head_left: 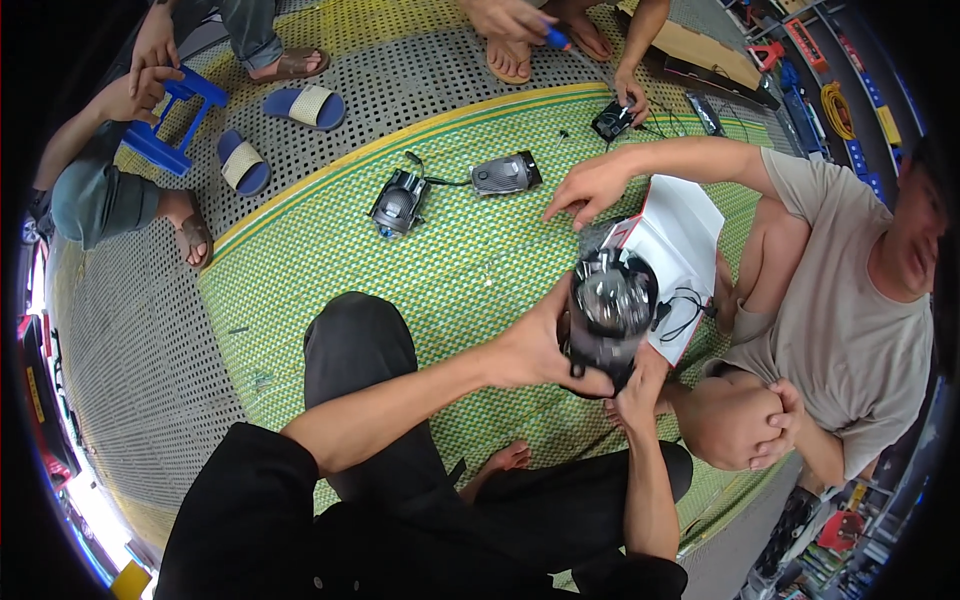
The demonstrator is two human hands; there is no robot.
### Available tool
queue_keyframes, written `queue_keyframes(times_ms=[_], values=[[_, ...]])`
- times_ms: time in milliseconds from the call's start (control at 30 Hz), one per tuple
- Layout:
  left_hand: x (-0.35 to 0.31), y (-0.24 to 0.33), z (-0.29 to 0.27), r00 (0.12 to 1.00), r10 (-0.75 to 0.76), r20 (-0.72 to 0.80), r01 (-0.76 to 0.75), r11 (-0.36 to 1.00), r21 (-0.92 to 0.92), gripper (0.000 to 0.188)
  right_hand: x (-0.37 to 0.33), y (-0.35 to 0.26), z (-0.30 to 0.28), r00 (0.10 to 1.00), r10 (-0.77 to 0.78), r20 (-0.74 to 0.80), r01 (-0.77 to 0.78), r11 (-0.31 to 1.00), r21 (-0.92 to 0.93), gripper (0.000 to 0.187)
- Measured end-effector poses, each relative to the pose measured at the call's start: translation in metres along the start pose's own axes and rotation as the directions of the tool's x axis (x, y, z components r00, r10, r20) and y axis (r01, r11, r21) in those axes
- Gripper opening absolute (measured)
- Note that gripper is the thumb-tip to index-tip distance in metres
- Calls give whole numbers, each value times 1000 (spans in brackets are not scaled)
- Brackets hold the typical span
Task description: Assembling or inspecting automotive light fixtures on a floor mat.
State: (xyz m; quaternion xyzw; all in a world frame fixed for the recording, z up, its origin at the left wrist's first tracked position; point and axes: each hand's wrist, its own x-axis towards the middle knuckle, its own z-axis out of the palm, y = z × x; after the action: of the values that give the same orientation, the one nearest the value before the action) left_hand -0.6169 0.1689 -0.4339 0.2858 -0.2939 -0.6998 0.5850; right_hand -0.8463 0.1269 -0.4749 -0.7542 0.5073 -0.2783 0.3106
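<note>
Between my hands is a black round lamp (613, 300) with a glossy clear lens; it looks like a vehicle fog lamp and is slightly blurred. My left hand (560, 350) wraps around its left side and base. My right hand (638, 398) grips its lower edge, with some fingers hidden behind it. Directly beyond and to the right lies an open white box (685, 225) with red edges, and a thin black cable (685, 312) rests against it. A co-worker's hand (592, 190) reaches in just beyond the lamp.
On the green woven mat (300, 270) lie a black lamp unit (400, 203) and a black patterned module (505, 174), joined by a cable. Another person's hand touches a black device (612, 120) at the far edge. Sandals (305, 106) and a blue stool (170, 130) stand far left.
</note>
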Motion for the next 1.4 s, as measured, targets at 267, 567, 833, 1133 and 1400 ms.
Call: queue_keyframes(times_ms=[267,567,833,1133,1400], values=[[-5,-2,-7,995,95,23,-96,896,434,122,6,-20,5,984,156,81,-167,974,151,31],[-9,-9,-2,999,-3,39,-10,943,332,104,-5,-10,2,936,304,176,-337,918,207,33],[-2,9,-1,976,-205,79,207,978,-15,106,6,-45,-20,893,-450,18,445,876,-188,37],[0,7,-6,970,-238,41,237,971,38,107,4,-68,-25,619,598,509,-784,440,437,42],[0,10,-16,952,-285,115,283,959,29,88,-1,-62,-29,719,441,537,-685,581,440,39]])
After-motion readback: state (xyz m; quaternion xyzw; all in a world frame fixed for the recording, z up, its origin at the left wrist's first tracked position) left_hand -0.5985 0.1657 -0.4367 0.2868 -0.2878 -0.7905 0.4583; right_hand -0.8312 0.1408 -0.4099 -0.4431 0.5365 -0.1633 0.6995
